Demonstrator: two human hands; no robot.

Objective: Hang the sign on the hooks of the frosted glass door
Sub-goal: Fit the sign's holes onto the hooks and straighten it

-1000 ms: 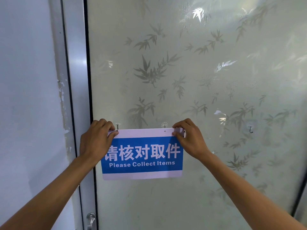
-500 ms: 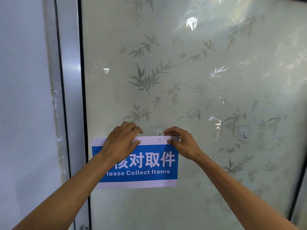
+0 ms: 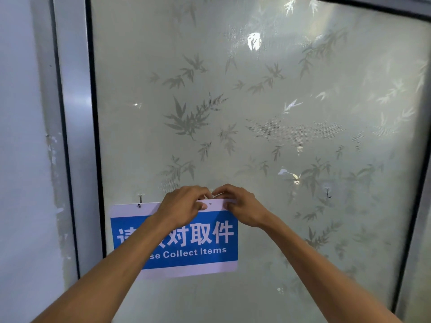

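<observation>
A blue and white sign (image 3: pixel 198 255) reading "Please Collect Items" lies flat against the frosted glass door (image 3: pixel 233 89). Its upper left hole sits on a small hook (image 3: pixel 140 199). My left hand (image 3: pixel 184 206) and my right hand (image 3: pixel 240 206) pinch the sign's white top edge near the upper right hole (image 3: pixel 210 203). The fingertips of both hands meet just above that hole and hide the hook there. Both forearms cross the lower part of the sign.
A third hook (image 3: pixel 328 193) sticks to the glass further right, with nothing on it. A grey metal door frame (image 3: pixel 74 136) and a white wall (image 3: pixel 23 159) with chipped paint stand at the left. A dark frame edge (image 3: pixel 410 229) runs down the right.
My left hand has let go of the sign's left corner and slid right to meet my right hand at the upper right hole. The left hole now hangs on its hook.
</observation>
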